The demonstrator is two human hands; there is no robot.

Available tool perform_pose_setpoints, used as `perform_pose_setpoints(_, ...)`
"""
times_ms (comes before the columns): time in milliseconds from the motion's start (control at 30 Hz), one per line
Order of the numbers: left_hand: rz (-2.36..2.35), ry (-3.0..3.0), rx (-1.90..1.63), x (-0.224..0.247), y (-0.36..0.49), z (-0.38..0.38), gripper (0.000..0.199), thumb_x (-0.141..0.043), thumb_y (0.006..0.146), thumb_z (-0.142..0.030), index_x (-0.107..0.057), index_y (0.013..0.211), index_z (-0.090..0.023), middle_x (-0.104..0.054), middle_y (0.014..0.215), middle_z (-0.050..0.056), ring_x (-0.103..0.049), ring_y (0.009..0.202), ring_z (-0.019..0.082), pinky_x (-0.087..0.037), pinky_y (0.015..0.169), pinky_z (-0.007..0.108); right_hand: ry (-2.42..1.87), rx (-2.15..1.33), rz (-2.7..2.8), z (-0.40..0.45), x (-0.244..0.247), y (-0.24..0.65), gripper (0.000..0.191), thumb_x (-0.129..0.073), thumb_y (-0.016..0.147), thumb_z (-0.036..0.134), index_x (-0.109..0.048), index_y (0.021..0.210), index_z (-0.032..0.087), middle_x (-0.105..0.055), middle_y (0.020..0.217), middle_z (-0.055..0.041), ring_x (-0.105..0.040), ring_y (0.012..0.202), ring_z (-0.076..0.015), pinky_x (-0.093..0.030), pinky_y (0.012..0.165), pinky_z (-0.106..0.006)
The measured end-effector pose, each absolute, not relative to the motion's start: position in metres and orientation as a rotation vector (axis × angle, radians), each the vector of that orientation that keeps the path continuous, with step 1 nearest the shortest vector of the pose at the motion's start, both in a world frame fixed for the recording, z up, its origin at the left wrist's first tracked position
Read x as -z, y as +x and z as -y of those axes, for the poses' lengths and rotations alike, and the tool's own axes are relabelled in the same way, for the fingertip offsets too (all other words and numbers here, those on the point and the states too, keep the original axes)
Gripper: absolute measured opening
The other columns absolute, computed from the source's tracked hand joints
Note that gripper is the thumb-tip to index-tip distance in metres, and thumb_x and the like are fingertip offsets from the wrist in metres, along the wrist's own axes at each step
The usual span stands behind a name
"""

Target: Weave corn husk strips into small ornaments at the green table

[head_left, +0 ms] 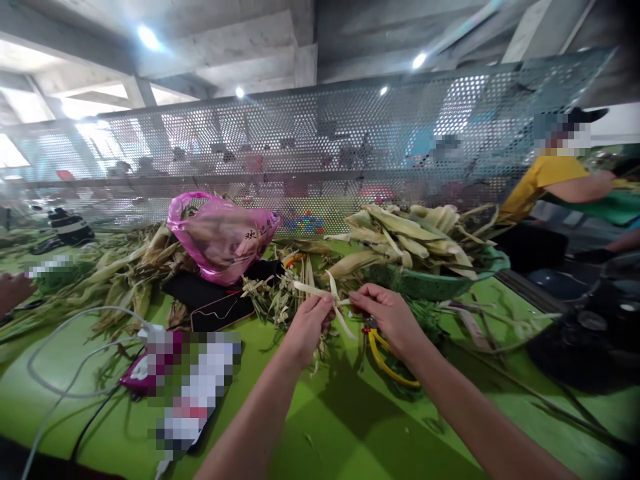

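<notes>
Above the green table (320, 433), my left hand (311, 323) pinches pale corn husk strips (340, 320) that cross one another. To its right, my right hand (383, 310) has thumb and finger closed on the right end of a strip. One strip points up, one points left and one hangs down between the hands. Below my right hand lies a yellow-handled tool (383, 363), partly over green strands. A heap of small husk pieces (267, 293) lies behind my left hand.
A green basket (430, 283) of husks stands behind my right hand. A pink bag (223, 233), phone (223, 312), power strip (200, 393) and white cables lie left. Behind rises a perforated screen (310, 147). A person in yellow (560, 173) is at right; another person's hand (15, 292) is far left.
</notes>
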State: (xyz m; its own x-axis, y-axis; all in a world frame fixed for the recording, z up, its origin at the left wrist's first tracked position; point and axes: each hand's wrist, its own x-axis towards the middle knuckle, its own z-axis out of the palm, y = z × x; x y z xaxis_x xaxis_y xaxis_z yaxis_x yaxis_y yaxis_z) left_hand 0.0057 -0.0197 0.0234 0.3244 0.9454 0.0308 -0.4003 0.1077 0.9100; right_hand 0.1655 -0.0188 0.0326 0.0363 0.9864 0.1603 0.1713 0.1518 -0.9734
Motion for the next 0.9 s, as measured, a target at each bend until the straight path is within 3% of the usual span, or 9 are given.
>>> perform_pose_setpoints(133,-0.731,1.022,-1.101,-0.02,0.005,0.018,0.037,-0.058,0.077,-0.052,-0.049,0.074,-0.016,-0.039,0.064,-0.004,-0.028,0.056,0.008,-0.022,0.054,0.023,-1.288,-0.422,1.54,0.022,-0.041,0.172,0.032,-0.064,0.076,0.048,-0.061,0.09,0.02,-0.058,0.088,-0.0056,-0.053,0.077,-0.0198,-0.043,0.068,-0.031)
perform_pose_setpoints(200,-0.737,1.029,-1.116,-0.021,0.004,0.018,0.033,-0.054,0.08,-0.048,-0.045,0.072,-0.018,-0.036,0.063,-0.005,-0.028,0.056,0.008,-0.023,0.054,0.024,-1.281,-0.126,1.602,0.028,-0.048,0.171,0.029,-0.063,0.078,0.045,-0.06,0.094,0.021,-0.055,0.1,-0.0084,-0.052,0.089,-0.0231,-0.042,0.077,-0.035)
perform_pose_setpoints(267,-0.752,1.062,-1.129,-0.024,0.004,0.018,0.028,-0.054,0.08,-0.042,-0.043,0.07,-0.018,-0.036,0.062,-0.005,-0.028,0.056,0.009,-0.024,0.055,0.024,-1.267,-0.074,1.731,0.036,-0.054,0.165,0.021,-0.056,0.086,0.041,-0.059,0.084,0.021,-0.056,0.09,-0.0067,-0.052,0.087,-0.0218,-0.041,0.077,-0.034)
perform_pose_setpoints(400,-0.745,1.146,-1.152,-0.029,0.005,0.018,0.024,-0.057,0.078,-0.039,-0.048,0.074,-0.017,-0.037,0.064,-0.005,-0.031,0.058,0.009,-0.026,0.055,0.023,-1.293,-0.225,2.013,0.045,-0.054,0.147,0.027,-0.048,0.091,0.036,-0.051,0.068,0.021,-0.055,0.074,-0.0034,-0.051,0.073,-0.0188,-0.039,0.067,-0.03)
perform_pose_setpoints(700,-0.706,0.959,-1.153,-0.022,0.008,0.015,0.034,-0.064,0.072,-0.046,-0.05,0.077,-0.016,-0.037,0.059,-0.006,-0.031,0.052,0.007,-0.025,0.052,0.022,-1.314,-0.048,2.215,0.039,-0.045,0.137,0.025,-0.043,0.088,0.021,-0.042,0.063,0.02,-0.052,0.069,-0.0036,-0.046,0.067,-0.0176,-0.033,0.06,-0.028)
perform_pose_setpoints(900,-0.701,0.851,-1.231,-0.026,0.004,0.014,0.035,-0.069,0.069,-0.043,-0.047,0.075,-0.016,-0.034,0.057,-0.008,-0.028,0.049,0.005,-0.022,0.049,0.021,-1.273,-0.195,2.207,0.043,-0.049,0.138,0.029,-0.046,0.088,0.025,-0.042,0.059,0.02,-0.05,0.066,-0.0019,-0.044,0.065,-0.0163,-0.031,0.058,-0.028)
